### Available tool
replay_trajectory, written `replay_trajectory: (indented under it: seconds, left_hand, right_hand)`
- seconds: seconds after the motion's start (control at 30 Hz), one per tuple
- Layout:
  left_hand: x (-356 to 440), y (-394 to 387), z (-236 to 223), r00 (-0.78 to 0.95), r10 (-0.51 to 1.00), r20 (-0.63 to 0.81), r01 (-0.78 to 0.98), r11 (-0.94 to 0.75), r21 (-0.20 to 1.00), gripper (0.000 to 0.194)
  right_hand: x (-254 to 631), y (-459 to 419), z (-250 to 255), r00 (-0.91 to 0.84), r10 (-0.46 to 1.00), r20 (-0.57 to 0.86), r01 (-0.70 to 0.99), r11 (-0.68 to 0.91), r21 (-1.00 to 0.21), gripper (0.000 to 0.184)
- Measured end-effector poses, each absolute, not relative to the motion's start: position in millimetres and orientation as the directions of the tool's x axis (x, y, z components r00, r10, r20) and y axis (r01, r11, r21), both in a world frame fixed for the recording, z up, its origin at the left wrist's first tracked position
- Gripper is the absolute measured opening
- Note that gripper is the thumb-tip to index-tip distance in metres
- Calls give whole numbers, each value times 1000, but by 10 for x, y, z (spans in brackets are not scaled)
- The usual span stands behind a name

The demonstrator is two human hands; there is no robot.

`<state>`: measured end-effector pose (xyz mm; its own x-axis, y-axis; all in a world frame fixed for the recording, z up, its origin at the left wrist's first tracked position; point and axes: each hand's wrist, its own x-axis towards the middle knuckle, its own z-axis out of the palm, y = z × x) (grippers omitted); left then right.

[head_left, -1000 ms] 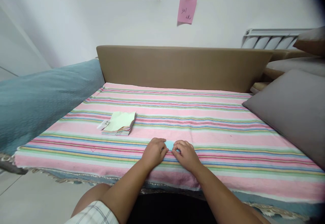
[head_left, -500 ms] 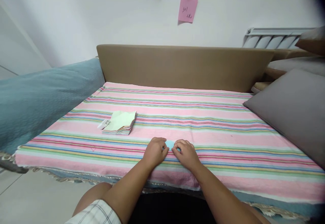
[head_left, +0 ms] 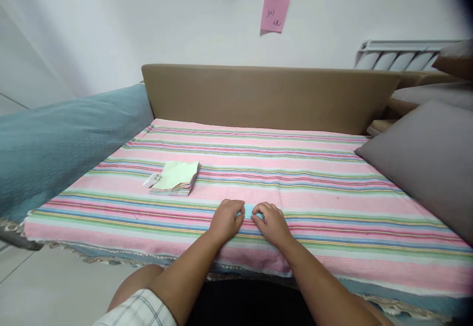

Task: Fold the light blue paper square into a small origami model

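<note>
A small strip of light blue paper (head_left: pixel 249 211) lies low over the striped cloth (head_left: pixel 314 168), between my two hands. My left hand (head_left: pixel 226 221) is closed, pinching the paper's left end with thumb and fingers. On the other side, my right hand (head_left: pixel 272 222) pinches the right end in the same way. Both ends of the paper are partly hidden by the fingers, so I cannot make out its folds. Both hands rest at the cloth.
A stack of coloured paper (head_left: pixel 179 175) with a pale green top sheet lies left of centre, beside a small white object (head_left: pixel 152 180). Grey cushions (head_left: pixel 424 153) stand at the right. A brown backrest (head_left: pixel 266 96) closes the far side, a blue-covered armrest (head_left: pixel 74 133) the left.
My left thumb and fingers have shifted slightly on the blue paper, and a bit more of it shows between my hands. My right hand stays nearly in place.
</note>
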<state>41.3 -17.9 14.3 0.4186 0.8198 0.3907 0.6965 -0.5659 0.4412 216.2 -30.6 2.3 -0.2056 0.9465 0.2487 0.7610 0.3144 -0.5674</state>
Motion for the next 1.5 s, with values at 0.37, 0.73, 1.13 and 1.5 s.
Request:
replay_trajectory:
  seconds: [0.37, 0.73, 1.13, 1.5]
  left_hand:
    - [380, -157, 79, 473, 808, 352, 715, -585, 383, 28]
    - [387, -151, 51, 475, 812, 339, 746, -576, 334, 27]
    - [394, -146, 77, 472, 827, 305, 750, -559, 355, 28]
    - [362, -160, 116, 474, 816, 331, 719, -576, 390, 28]
  right_hand:
    - [2174, -292, 13, -208, 949, 238, 735, 312, -602, 9]
    - [2253, -259, -10, -234, 946, 223, 670, 324, -668, 23]
    - [2112, -290, 47, -127, 971, 204, 740, 230, -632, 15]
    - [2146, -245, 56, -155, 972, 176, 727, 233, -646, 8]
